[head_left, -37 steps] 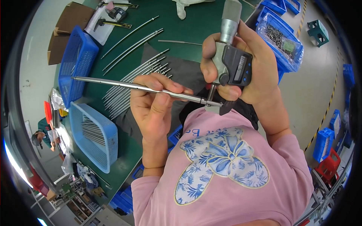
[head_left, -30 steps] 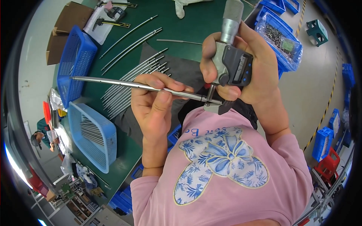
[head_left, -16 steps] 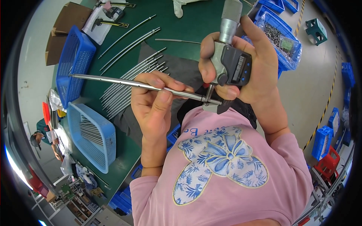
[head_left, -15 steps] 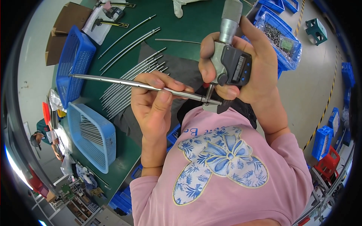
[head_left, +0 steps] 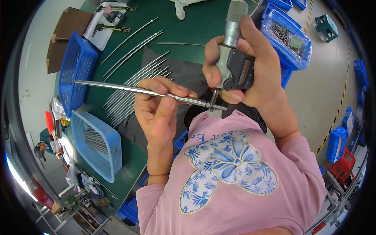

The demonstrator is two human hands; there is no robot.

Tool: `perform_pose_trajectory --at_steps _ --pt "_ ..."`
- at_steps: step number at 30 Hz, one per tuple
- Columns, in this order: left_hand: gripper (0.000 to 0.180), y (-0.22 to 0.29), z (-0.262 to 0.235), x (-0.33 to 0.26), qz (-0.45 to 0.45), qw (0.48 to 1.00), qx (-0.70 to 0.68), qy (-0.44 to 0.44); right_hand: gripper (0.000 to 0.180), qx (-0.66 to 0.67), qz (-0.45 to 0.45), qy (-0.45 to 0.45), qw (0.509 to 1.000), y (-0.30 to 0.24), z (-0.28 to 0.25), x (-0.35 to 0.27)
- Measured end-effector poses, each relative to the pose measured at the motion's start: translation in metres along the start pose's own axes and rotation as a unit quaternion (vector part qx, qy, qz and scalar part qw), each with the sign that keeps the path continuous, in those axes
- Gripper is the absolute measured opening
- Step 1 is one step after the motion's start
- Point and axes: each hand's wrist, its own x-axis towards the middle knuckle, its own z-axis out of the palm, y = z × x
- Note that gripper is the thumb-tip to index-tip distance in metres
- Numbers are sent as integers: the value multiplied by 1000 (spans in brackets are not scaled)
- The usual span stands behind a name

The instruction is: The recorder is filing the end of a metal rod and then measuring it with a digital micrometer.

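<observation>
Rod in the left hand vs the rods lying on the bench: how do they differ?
The held rod is lifted off the bench, pinched in the left hand; the bench rods lie flat on the green mat, untouched. The held rod's near end sits in the jaws of the micrometer gripped by the right hand; the bench rods are not in any tool. The held rod is alone; the bench rods lie side by side. All are thin, long, silvery metal.

The left hand (head_left: 158, 113) is raised with fingers pinched closed; the right hand (head_left: 250, 70) is lifted beside it, fingers wrapped tight.
</observation>
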Motion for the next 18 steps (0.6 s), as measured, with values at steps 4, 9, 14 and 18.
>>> perform_pose_trajectory --at_steps 4,9,14,18 --pt "18 0 -3 -3 -5 1000 -2 1 78 -27 3 30 999 2 6 1" --pt "17 2 -6 -4 -12 1000 13 12 76 -12 22 53 998 2 11 0" --pt "17 2 -6 -5 -12 1000 8 13 71 6 7 45 999 7 9 1" --pt "17 4 -5 -7 -11 999 25 27 74 -16 14 33 999 6 10 1"
